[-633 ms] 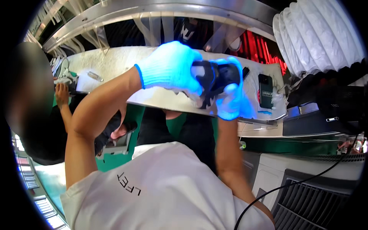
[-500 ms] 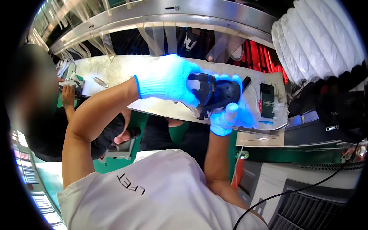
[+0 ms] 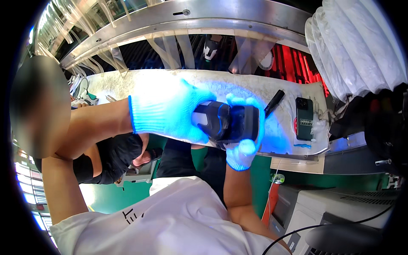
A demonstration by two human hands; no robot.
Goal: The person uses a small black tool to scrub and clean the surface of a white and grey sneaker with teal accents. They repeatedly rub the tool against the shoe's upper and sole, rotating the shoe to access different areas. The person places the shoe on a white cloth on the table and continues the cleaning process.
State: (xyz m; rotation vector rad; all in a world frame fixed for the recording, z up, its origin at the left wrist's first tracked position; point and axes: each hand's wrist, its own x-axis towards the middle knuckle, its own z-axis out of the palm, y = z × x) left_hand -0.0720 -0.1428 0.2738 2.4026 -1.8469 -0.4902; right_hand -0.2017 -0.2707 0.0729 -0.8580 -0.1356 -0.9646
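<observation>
Both my hands wear white knit gloves lit bright blue, and they hold a dark shoe (image 3: 216,121) over the near edge of the table. My left hand (image 3: 172,112) is closed round its grey-and-black end from the left. At the other end, my right hand (image 3: 244,151) grips a hollow, rimmed dark part, with the thumb on the near side and the fingers curled over the far side. Whether that hollow part is a separate sole or joined to the rest, I cannot tell. The gloves hide much of the shoe's sides and underside.
On the pale worktable (image 3: 280,127) lie a black marker-like stick (image 3: 275,102) and a dark phone (image 3: 304,119). Behind runs a conveyor with hanging clear strips (image 3: 182,50) and another shoe (image 3: 211,47). A white ribbed duct (image 3: 355,51) stands at right; another person (image 3: 114,157) sits at left.
The shoe and both hands have come nearer to my body and a little left. The shoe has turned, showing its rounded grey end more. My left elbow has swung outward, and the view has shifted slightly.
</observation>
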